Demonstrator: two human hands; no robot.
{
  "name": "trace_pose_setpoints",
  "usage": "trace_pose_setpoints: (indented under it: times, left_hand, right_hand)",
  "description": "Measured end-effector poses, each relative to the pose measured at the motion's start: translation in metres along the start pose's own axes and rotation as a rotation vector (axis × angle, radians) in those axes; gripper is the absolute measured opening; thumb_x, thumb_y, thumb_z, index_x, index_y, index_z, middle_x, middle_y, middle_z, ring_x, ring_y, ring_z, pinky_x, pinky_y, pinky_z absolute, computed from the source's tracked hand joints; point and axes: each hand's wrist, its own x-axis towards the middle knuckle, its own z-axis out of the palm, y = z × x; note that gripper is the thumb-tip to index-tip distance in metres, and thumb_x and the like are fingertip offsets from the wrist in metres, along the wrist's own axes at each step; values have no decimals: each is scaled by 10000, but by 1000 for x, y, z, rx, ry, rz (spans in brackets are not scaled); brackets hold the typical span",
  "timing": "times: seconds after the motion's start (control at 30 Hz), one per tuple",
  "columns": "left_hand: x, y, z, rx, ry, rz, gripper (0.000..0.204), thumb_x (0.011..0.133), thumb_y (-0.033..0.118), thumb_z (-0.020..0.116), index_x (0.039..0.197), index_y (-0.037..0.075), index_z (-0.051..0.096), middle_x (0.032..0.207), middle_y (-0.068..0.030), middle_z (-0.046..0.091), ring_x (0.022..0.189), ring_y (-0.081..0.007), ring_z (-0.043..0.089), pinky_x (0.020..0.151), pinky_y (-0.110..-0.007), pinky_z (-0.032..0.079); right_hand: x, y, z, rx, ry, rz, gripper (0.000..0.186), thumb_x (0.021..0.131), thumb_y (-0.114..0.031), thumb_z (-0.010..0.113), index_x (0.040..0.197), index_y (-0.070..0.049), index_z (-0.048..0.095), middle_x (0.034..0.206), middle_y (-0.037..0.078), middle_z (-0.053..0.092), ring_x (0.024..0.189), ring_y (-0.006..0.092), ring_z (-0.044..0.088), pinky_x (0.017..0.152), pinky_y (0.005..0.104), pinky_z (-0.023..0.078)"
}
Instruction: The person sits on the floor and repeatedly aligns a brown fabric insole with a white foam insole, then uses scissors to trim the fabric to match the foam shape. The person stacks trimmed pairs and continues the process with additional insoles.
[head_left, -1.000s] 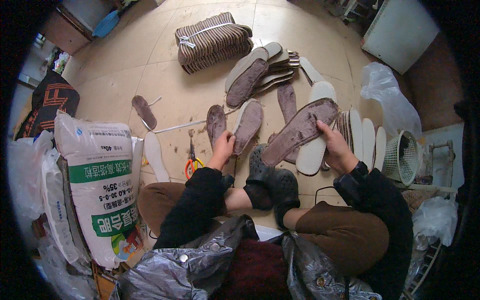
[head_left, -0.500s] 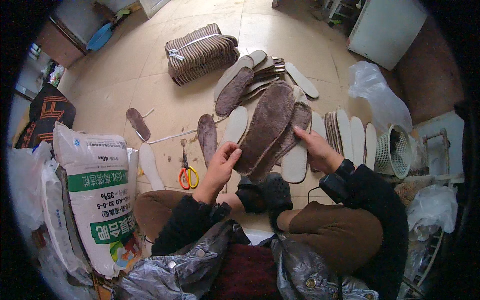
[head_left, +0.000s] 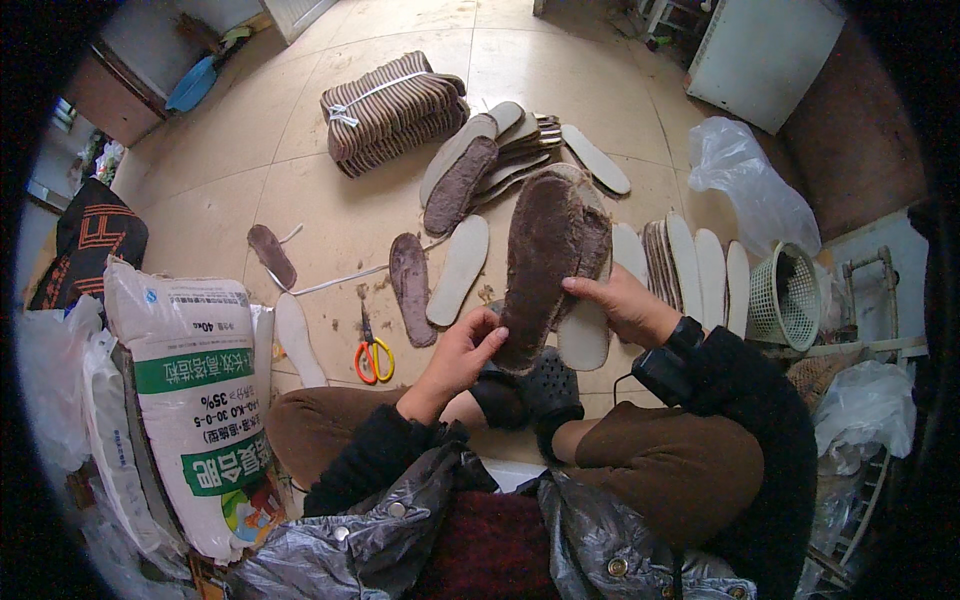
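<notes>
Over my lap I hold a fanned bunch of fuzzy brown insoles (head_left: 537, 262) with pale undersides, the foremost one upright and largely covering the others. My right hand (head_left: 632, 305) grips the bunch from the right, its thumb pressed on the brown pile. My left hand (head_left: 462, 350) is closed, with thumb and fingertips at the front insole's lower left edge. A pale insole (head_left: 583, 338) hangs below my right fingers. On the floor just beyond my left hand lie a brown insole (head_left: 409, 285) and a cream one (head_left: 460, 270).
Orange-and-yellow-handled scissors (head_left: 374, 358) lie left of my hands. Farther off are a tied bundle of insoles (head_left: 392, 112) and a loose pile (head_left: 465, 185). A row of insoles (head_left: 683, 265) and a pale basket (head_left: 783, 297) stand right. A filled sack (head_left: 195, 400) stands left.
The front brown insole has turned more upright, and the bunch overlaps more closely. My right thumb has shifted left onto the brown pile. My left hand has moved slightly right and down.
</notes>
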Motion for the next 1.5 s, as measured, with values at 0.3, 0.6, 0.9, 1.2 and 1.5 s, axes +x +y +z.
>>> trace_pose_setpoints:
  times: [0.3, 0.6, 0.9, 1.2, 1.5]
  left_hand:
    - [38, 78, 4, 788, 396, 771, 389, 745, 77, 675, 1118, 62, 566, 976, -132, 546, 867, -311, 540, 747, -382, 460]
    - [52, 93, 12, 879, 338, 670, 287, 736, 93, 693, 1004, 68, 594, 989, -121, 539, 927, -324, 522, 808, -388, 445]
    - [51, 77, -22, 545, 149, 421, 223, 818, 185, 668, 931, 8, 592, 828, -124, 623, 759, -256, 603, 702, -312, 474]
    - [50, 47, -38, 15, 129, 61, 171, 895, 193, 618, 898, 23, 609, 786, 3, 604, 715, -78, 544, 649, -223, 428]
    - [49, 38, -36, -197, 103, 24, 236, 946, 250, 528, 1020, 36, 596, 873, -23, 620, 798, -108, 572, 717, -257, 452]
  right_hand:
    - [-2, -2, 5, -319, -74, 54, 322, 851, -159, 639, 1123, 2, 579, 997, 75, 648, 880, 148, 600, 774, 318, 498]
    - [-1, 4, -2, -423, -203, 33, 336, 838, -139, 643, 1132, 6, 570, 1016, 84, 646, 912, 158, 588, 833, 316, 472]
    - [1, 5, -6, -526, -201, -22, 373, 814, -120, 672, 1145, 8, 559, 1067, 87, 634, 969, 164, 568, 882, 320, 444]
    - [6, 12, -7, -549, -183, -24, 367, 805, -125, 671, 1129, 14, 570, 1043, 93, 644, 952, 167, 578, 868, 319, 449]
    - [-2, 1, 1, -462, -171, -2, 321, 818, -158, 654, 1080, 20, 598, 1012, 92, 653, 918, 161, 589, 829, 316, 466]
